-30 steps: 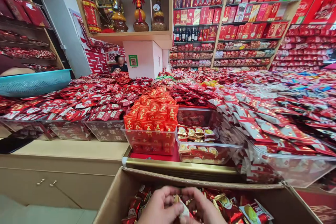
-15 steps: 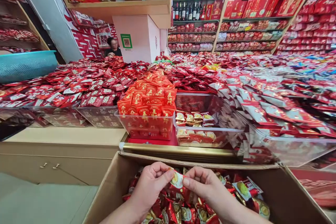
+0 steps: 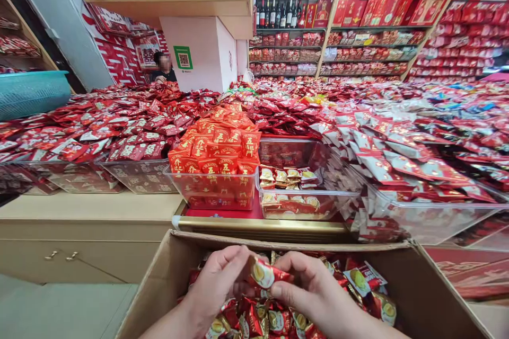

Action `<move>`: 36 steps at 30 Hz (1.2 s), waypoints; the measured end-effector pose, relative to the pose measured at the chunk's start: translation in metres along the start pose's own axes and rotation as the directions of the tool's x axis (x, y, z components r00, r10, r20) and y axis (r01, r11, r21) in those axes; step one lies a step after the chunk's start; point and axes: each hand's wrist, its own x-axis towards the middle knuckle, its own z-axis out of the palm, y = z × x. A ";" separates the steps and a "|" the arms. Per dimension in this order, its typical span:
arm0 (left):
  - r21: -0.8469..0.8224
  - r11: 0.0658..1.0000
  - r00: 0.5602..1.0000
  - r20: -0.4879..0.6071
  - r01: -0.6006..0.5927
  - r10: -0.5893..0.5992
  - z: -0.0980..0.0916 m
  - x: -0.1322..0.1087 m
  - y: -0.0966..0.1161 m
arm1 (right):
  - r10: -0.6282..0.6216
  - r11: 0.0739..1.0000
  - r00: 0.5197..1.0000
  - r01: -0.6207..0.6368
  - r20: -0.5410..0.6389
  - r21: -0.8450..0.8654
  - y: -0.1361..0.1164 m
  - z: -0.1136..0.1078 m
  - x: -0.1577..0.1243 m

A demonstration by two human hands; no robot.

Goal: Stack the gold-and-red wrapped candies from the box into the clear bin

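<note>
A small red and white wrapped candy [image 3: 263, 274] with a yellow durian picture is held up over an open cardboard box [image 3: 151, 288]. My left hand [image 3: 214, 282] closes on its left end, its fingertips partly hidden and slightly blurred. My right hand [image 3: 310, 287] pinches the right end between thumb and fingers. Below both hands, the box holds a heap of similar wrapped candies [image 3: 278, 321] in red and gold. One white and red packet [image 3: 362, 279] lies on the heap to the right of my right hand.
Behind the box, a clear bin [image 3: 308, 202] holds a few rows of like candies. Left of it stands a bin heaped with orange-red packets [image 3: 214, 151]. Red and white packets [image 3: 397, 153] pile up at right. A teal basket [image 3: 32, 95] and a person [image 3: 163, 69] are farther back.
The candy has tilted and turned between my hands, and my left fingers have shifted along its left end. The whole view has moved slightly, with the scene sliding left.
</note>
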 end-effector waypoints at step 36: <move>-0.039 0.996 0.993 0.088 -0.076 0.079 0.001 -0.003 -0.006 | 0.075 0.950 0.994 -0.046 -0.083 0.307 -0.011 0.014 0.001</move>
